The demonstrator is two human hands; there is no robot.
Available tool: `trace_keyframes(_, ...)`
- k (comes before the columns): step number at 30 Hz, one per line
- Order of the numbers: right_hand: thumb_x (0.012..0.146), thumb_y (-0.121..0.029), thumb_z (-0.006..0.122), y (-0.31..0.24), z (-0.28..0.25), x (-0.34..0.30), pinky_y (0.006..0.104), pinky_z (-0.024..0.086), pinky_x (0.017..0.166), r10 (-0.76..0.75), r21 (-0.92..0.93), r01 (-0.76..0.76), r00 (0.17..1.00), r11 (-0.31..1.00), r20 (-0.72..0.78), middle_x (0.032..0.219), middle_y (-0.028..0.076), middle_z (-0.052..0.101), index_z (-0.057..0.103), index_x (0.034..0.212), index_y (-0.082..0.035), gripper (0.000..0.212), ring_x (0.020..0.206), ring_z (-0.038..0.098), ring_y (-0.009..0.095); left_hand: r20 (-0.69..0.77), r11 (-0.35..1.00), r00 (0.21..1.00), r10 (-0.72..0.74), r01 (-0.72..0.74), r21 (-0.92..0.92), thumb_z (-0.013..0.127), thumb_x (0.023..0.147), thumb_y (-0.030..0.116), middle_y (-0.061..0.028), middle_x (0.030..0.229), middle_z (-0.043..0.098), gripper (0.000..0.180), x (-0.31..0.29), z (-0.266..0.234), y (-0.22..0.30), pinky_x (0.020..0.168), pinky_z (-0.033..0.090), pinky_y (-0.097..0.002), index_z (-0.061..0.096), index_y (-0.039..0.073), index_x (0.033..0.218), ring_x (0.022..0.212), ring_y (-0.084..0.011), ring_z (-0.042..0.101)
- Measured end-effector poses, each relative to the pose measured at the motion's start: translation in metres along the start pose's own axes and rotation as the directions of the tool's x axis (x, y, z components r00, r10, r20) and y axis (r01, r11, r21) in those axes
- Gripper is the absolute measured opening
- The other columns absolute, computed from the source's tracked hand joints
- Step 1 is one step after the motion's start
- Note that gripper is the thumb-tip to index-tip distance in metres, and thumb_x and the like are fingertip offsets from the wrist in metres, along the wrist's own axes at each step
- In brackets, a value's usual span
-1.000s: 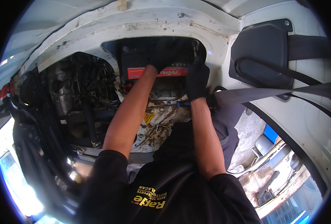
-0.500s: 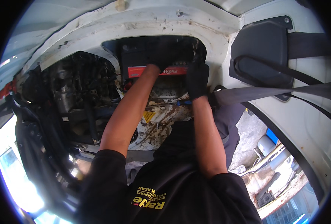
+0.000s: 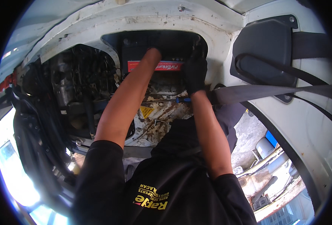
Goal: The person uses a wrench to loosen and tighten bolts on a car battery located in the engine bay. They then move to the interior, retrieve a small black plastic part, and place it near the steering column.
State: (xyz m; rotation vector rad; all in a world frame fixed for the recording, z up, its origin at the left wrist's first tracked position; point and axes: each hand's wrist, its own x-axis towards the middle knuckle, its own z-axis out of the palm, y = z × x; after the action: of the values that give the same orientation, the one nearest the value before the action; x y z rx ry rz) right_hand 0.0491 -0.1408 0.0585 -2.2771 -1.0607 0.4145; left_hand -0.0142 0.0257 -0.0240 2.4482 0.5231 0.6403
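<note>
White vehicle body panel [image 3: 218, 48]; recess [image 3: 115, 41] at 12 o'clock. In recess: red-labelled black battery [image 3: 169, 66]. Person's gloved right hand [image 3: 195, 73] at battery's 4 o'clock; left hand [image 3: 164, 47] over its top, lost in shadow. Both hands' fingers: cannot tell open or closed. Blue-handled screwdriver [image 3: 182, 100], battery's 5 o'clock.

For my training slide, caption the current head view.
Right gloved hand beside a red-labelled battery; left hand in deep shadow.

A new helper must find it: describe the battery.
Find the white metal frame arching across the top. In its right-hand opening, beside the gloved right hand, sits the battery. Its red label sets it apart from dark engine parts leftward.
</note>
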Motion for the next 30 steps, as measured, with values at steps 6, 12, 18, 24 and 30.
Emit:
trace_keyframes(6, 0.097, -0.013, 0.051, -0.008, -0.018, 0.005, 0.0572, 0.053, 0.079, 0.133, 0.049, -0.137, 0.988, 0.989, 0.075, 0.109, 0.031, 0.065, 0.039, 0.152, -0.006, 0.057, 0.092, 0.065, 0.051, 0.105, 0.996, 0.991, -0.079, 0.075, 0.037, 0.068, 0.092, 0.028, -0.0166, 0.112, 0.073, 0.035, 0.008, -0.001, 0.011, 0.093, 0.054, -0.0424, 0.069, 0.004, 0.117, 0.103, -0.03, 0.069)
trace_keyframes(12, 0.102, -0.023, 0.052, -0.02, -0.009, -0.026, 0.0549, 0.052, 0.074, 0.205, 0.242, -0.176, 0.973, 0.954, -0.102, 0.088, 0.027, 0.069, 0.06, 0.13, -0.005, 0.034, 0.086, 0.067, 0.048, 0.001, 0.928, 0.933, -0.36, 0.358, -0.106, 0.07, 0.093, 0.032, -0.0174, 0.113, 0.073, 0.038, -0.008, -0.003, 0.003, 0.093, 0.054, -0.0419, 0.07, 0.003, 0.118, 0.104, -0.0283, 0.07)
trace_keyframes(18, 0.1, -0.022, 0.058, 0.016, 0.013, -0.054, 0.0498, 0.051, 0.073, -0.218, 0.009, 0.228, 0.942, 0.974, -0.254, 0.094, 0.022, 0.069, 0.067, 0.105, -0.004, 0.021, 0.086, 0.067, 0.04, -0.191, 0.99, 0.971, -0.142, 0.142, -0.013, 0.074, 0.092, 0.028, -0.0172, 0.117, 0.072, 0.042, -0.01, -0.009, 0.005, 0.097, 0.052, -0.0402, 0.068, 0.0, 0.122, 0.107, -0.0286, 0.068)
trace_keyframes(24, 0.097, -0.021, 0.06, 0.001, -0.018, -0.062, 0.0462, 0.052, 0.075, 0.077, 0.29, -0.095, 0.995, 0.952, 0.07, 0.097, 0.018, 0.068, 0.069, 0.105, -0.005, 0.019, 0.087, 0.066, 0.038, -0.011, 0.986, 0.997, -0.078, 0.075, -0.152, 0.072, 0.092, 0.022, -0.0164, 0.12, 0.07, 0.038, -0.02, 0.001, -0.009, 0.105, 0.047, -0.0434, 0.067, 0.002, 0.124, 0.114, -0.0306, 0.064)
trace_keyframes(30, 0.09, -0.022, 0.067, 0.017, -0.02, -0.083, 0.0462, 0.054, 0.078, -0.35, 0.296, 0.281, 0.911, 0.913, 0.216, 0.099, 0.017, 0.069, 0.069, 0.105, -0.005, 0.022, 0.09, 0.067, 0.037, -0.074, 0.979, 0.986, -0.152, 0.14, -0.147, 0.072, 0.092, 0.023, -0.0176, 0.12, 0.07, 0.037, -0.015, 0.012, 0.004, 0.105, 0.047, -0.0434, 0.068, 0.002, 0.122, 0.114, -0.0312, 0.064)
